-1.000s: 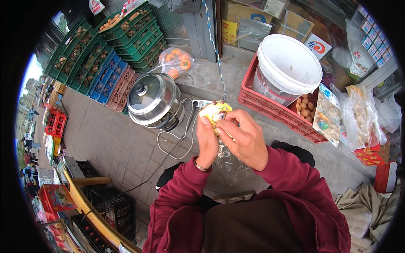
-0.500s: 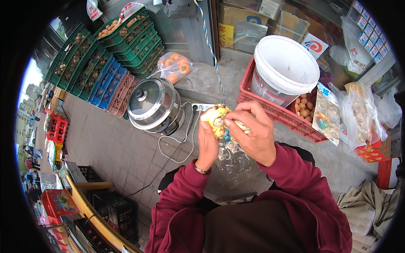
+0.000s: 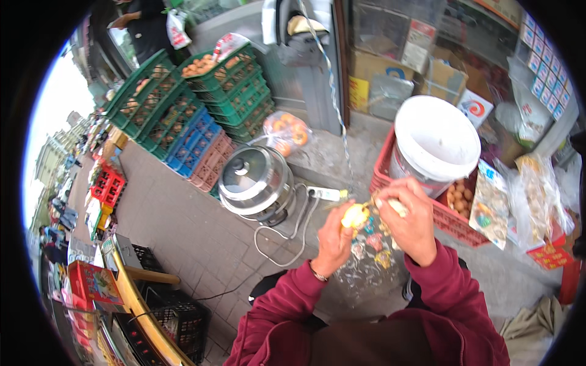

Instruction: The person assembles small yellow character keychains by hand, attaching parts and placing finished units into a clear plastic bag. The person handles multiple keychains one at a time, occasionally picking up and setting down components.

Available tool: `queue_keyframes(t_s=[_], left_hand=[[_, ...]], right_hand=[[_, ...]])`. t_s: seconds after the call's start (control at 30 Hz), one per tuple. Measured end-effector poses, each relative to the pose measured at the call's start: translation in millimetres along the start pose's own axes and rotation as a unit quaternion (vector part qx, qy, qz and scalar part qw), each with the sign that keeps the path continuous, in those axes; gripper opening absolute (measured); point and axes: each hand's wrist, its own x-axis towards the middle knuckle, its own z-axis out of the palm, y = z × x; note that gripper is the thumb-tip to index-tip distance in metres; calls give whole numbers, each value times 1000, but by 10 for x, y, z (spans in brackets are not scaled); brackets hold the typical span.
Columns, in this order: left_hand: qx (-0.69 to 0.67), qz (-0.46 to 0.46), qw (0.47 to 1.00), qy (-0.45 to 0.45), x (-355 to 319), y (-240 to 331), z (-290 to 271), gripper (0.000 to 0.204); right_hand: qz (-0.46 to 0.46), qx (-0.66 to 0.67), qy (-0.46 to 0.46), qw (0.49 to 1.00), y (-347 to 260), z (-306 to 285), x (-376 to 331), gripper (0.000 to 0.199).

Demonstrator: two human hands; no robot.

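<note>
My left hand (image 3: 334, 240) is closed on a small glossy yellow figurine (image 3: 355, 215), pinched between thumb and fingers. Beside it, my right hand (image 3: 410, 218) has its fingers curled round a small cream-coloured piece (image 3: 398, 208); its kind is blurred. Thin dark strands show between the two hands, and I cannot tell what they belong to. Below the hands lies a clear plastic sheet or bag (image 3: 360, 277). Several small coloured trinkets, such as a pink one (image 3: 375, 242) and a yellow one (image 3: 383, 260), lie on or in it.
A lidded steel cooker (image 3: 256, 183) stands left, beside a white power strip (image 3: 326, 193) with cables. Egg crates (image 3: 244, 100) are stacked behind it, near bagged oranges (image 3: 287, 131). At right, a white bucket (image 3: 436, 137) and eggs (image 3: 459, 198) sit in a red crate (image 3: 458, 226).
The view has tilted, so the surroundings sit lower and further right. My hands have drawn slightly apart, and the coloured trinkets below now show.
</note>
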Motion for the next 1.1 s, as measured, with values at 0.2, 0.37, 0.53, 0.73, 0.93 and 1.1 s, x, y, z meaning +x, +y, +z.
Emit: queue_keyframes(t_s=[0.2,0.37,0.53,0.73,0.93,1.1], left_hand=[[-110,-13,993,-27,55,99,-49,59],[-256,-93,962,-17,67,45,-152,61],[-506,-243,828,-1,163,84,-312,65],[-682,-272,678,-33,204,119,-514,66],[-747,-234,622,-15,248,112,-518,62],[-756,-246,606,11,254,120,-408,56]], right_hand=[[36,23,-27,999,-62,36,-8,9],[80,60,-79,992,214,-64,-82,6],[363,416,-126,824,393,-135,-62,9],[412,555,-164,704,582,-51,-179,35],[477,544,-206,659,588,33,-303,13],[461,500,-248,690,454,109,-277,20]])
